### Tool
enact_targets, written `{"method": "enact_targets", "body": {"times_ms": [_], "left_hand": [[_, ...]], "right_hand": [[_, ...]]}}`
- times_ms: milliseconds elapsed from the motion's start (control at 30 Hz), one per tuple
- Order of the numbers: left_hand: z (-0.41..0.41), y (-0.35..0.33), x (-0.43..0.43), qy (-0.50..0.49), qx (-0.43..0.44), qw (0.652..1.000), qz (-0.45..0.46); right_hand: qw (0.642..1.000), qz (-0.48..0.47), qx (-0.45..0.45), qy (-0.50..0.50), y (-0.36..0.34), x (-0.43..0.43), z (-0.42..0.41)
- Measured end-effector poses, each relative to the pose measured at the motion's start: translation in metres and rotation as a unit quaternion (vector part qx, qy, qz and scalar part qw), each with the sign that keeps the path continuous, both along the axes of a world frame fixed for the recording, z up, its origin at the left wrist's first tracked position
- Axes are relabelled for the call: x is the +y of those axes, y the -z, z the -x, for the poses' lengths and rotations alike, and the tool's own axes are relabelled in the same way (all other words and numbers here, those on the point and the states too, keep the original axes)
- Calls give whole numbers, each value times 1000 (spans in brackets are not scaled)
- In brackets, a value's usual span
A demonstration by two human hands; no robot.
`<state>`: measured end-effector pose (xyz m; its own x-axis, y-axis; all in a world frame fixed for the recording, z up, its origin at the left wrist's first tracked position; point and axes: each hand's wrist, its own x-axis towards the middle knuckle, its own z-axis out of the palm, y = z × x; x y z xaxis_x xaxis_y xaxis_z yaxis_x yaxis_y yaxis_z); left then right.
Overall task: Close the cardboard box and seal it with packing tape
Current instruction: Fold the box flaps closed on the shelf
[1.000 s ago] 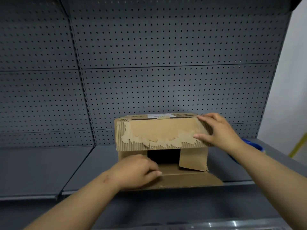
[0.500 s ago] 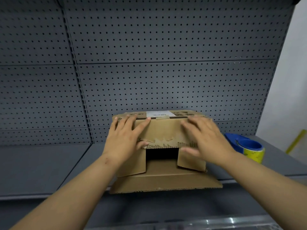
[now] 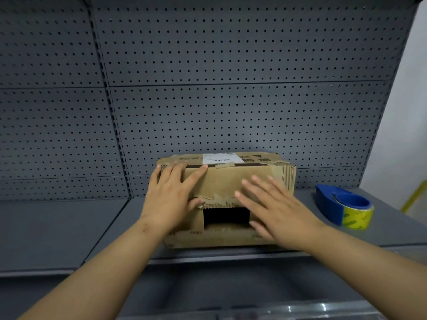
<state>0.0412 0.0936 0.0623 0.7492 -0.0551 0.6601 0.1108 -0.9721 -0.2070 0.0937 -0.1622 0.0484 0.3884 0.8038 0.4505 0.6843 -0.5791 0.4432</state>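
Two bare hands lie flat against the near face of the cardboard box (image 3: pixel 231 181), which rests on its side on the grey shelf (image 3: pixel 57 227) in front of the perforated back panel (image 3: pixel 231 65).

Left hand (image 3: pixel 172 195): palm against the left part of the near face. Its fingers (image 3: pixel 178 174) are spread and extended upward, with the tips reaching the top edge of the box. Nothing is gripped.

Right hand (image 3: pixel 275 206): palm against the right part of the near face. The fingers are spread and point up and to the left. Nothing is gripped.

Box condition: the flaps on the near face are folded inward under both hands, but a dark rectangular opening (image 3: pixel 226 218) shows between the hands, in the lower middle of the face. The upper flap has a torn lower edge with exposed corrugation. The lower flap (image 3: pixel 219 239) stands up against the face below the opening. A white shipping label (image 3: pixel 221 157) with a barcode lies on the top face.

Tape: a blue tape dispenser (image 3: pixel 332 204) holding a yellow-printed roll of packing tape (image 3: pixel 357 218) stands on the shelf to the right of the box, apart from it and from the right hand.
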Motion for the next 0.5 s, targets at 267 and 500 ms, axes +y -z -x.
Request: {"method": "enact_targets", "body": {"times_ms": [267, 500], "left_hand": [[4, 15, -21, 11, -18, 999, 25], [2, 25, -21, 24, -30, 999, 21]], "right_hand": [[993, -53, 25, 103, 5, 8, -21], [997, 5, 69, 38, 3, 11, -2]]}}
